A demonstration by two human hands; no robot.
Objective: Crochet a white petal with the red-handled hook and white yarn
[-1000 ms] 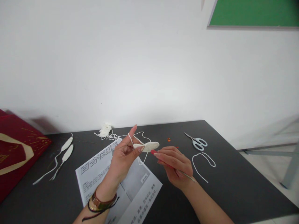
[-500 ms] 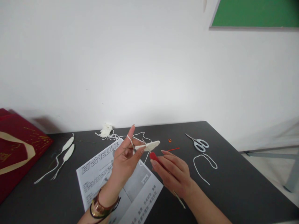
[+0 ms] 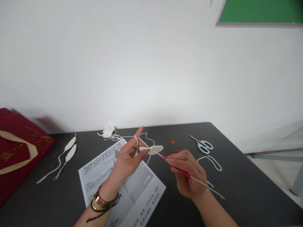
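Note:
Pinched between thumb and fingers of my left hand (image 3: 129,160) is a small white crochet piece (image 3: 156,149). White yarn loops over its raised index finger and trails back to the loose yarn. My right hand (image 3: 190,171) grips a crochet hook (image 3: 183,172) by its red handle. The hook's metal shaft points left, with its tip at the white piece; whether it passes through a stitch I cannot tell. Its grey rear end sticks out past the right hand.
A printed sheet (image 3: 94,179) lies under my left arm. Two white crocheted pieces (image 3: 70,152) and a red gift bag (image 3: 21,145) are at left. White yarn (image 3: 109,130) lies at the back. Scissors (image 3: 204,147), a cut yarn (image 3: 216,164), an orange stitch marker (image 3: 173,141) and a red needle (image 3: 176,150) lie right.
My right hand has moved to the right and turned, so the hook's shaft and handle now show at a slant. My left hand has shifted slightly right, still pinching the crochet piece.

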